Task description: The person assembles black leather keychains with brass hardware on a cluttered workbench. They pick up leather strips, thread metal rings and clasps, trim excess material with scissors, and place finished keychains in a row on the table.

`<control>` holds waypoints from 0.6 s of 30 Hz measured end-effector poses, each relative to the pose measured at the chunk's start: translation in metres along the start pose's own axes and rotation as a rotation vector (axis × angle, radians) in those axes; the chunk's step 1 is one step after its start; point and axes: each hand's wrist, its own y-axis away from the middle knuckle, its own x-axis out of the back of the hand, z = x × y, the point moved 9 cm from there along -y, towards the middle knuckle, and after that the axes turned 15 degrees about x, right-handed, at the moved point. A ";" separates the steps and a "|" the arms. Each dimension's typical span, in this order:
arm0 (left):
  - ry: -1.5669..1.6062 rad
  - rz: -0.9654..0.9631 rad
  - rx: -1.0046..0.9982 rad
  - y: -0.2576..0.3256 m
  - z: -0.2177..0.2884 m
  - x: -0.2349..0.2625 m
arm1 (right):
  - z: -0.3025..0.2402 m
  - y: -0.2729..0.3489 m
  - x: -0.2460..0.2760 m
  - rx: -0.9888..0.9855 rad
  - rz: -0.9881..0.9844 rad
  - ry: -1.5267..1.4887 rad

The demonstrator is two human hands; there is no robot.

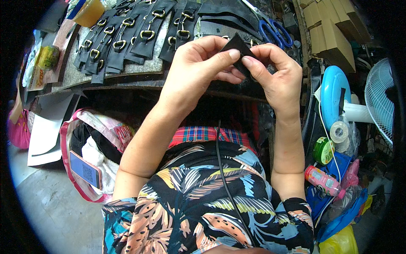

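Observation:
Both my hands are raised over the near edge of the workbench, holding one small black leather-like piece [235, 44] between them. My left hand [207, 59] pinches it with thumb and fingers from the left. From the right, my right hand [275, 67] grips its other side with thumb and forefinger. The piece looks folded to a pointed corner at the top; its lower part is partly hidden by my fingers. Behind my hands, several black straps with gold-coloured metal fittings [148, 34] lie in rows on a pale board [156, 65].
Blue-handled scissors [275, 34] lie at the bench's far right. Cardboard boxes [334, 38], a white fan [380, 97] and a pink bottle [323, 180] are on the right. To the left, a pink-rimmed basket [67, 148] holds cloth and a phone [86, 170]. Plain black strips [228, 15] lie farther back.

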 end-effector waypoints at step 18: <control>-0.288 -0.015 0.068 0.005 0.010 0.007 | 0.014 0.001 -0.017 -0.108 -0.132 -0.240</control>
